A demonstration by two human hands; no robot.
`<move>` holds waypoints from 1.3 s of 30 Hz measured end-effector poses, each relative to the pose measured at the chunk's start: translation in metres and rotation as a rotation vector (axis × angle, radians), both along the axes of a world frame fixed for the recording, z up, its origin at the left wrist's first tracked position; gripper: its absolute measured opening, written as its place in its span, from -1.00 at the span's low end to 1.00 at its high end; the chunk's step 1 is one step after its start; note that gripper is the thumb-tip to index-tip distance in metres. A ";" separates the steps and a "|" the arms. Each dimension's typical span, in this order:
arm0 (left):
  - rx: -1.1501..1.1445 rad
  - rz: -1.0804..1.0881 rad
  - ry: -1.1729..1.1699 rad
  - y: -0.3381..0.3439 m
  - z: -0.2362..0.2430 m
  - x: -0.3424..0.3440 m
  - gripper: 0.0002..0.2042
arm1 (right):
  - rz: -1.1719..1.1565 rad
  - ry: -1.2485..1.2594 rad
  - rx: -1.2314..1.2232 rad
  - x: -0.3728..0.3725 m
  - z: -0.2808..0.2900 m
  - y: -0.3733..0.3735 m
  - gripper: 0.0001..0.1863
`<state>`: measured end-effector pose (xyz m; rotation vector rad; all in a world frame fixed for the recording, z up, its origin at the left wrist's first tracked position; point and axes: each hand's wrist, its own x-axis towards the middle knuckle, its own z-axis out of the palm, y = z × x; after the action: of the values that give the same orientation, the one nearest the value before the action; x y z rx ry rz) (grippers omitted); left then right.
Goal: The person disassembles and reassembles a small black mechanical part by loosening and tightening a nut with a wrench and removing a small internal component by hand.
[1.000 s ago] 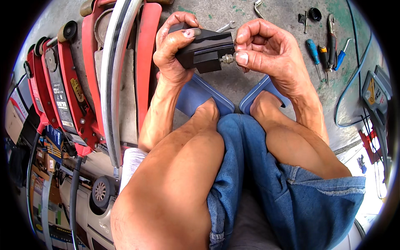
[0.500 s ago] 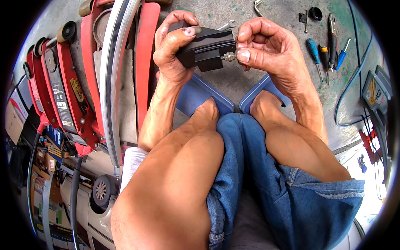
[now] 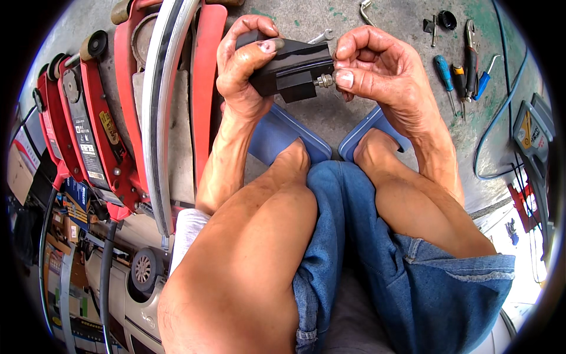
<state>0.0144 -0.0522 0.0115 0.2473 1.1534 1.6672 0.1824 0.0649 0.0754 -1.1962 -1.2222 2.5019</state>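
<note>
My left hand (image 3: 244, 76) grips a black block-shaped part (image 3: 289, 65), thumb over the top and fingers curled behind it. The part has a smaller square block along its near side. Out of that block's right end sticks a silver threaded fitting (image 3: 323, 80) with a nut-like ring. My right hand (image 3: 389, 74) is closed in a pinch, thumb and forefinger at the fitting's outer end. Whatever sits between those fingertips is hidden. Just behind the black part, a wrench (image 3: 322, 36) lies on the concrete floor, partly covered by it.
On the right lie a blue screwdriver (image 3: 442, 65), locking pliers (image 3: 470, 47), a blue-handled hook pick (image 3: 484, 79) and a black cap (image 3: 447, 19). A blue hose (image 3: 506, 112) curves past them. Red floor jacks (image 3: 88, 118) fill the left. Blue slippers (image 3: 300, 138) are under my feet.
</note>
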 end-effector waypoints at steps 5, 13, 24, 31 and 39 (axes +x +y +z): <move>-0.009 0.017 0.007 0.001 0.000 0.001 -0.71 | 0.007 0.012 -0.019 0.000 0.000 0.001 -0.69; 0.011 0.037 0.062 0.000 0.000 0.000 -0.71 | 0.004 0.046 -0.052 0.001 -0.002 0.002 -0.70; 0.002 0.030 0.029 0.000 0.001 0.001 -0.70 | -0.011 0.057 -0.046 0.002 -0.005 0.002 -0.73; 0.006 0.032 0.032 0.000 -0.001 0.001 -0.70 | 0.009 0.039 -0.062 0.001 -0.003 0.003 -0.70; 0.001 0.034 0.049 -0.002 0.000 -0.001 -0.70 | 0.017 0.048 -0.042 -0.001 -0.004 0.002 -0.70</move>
<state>0.0133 -0.0545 0.0118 0.2717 1.1991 1.6996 0.1814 0.0665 0.0715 -1.1332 -1.1786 2.5654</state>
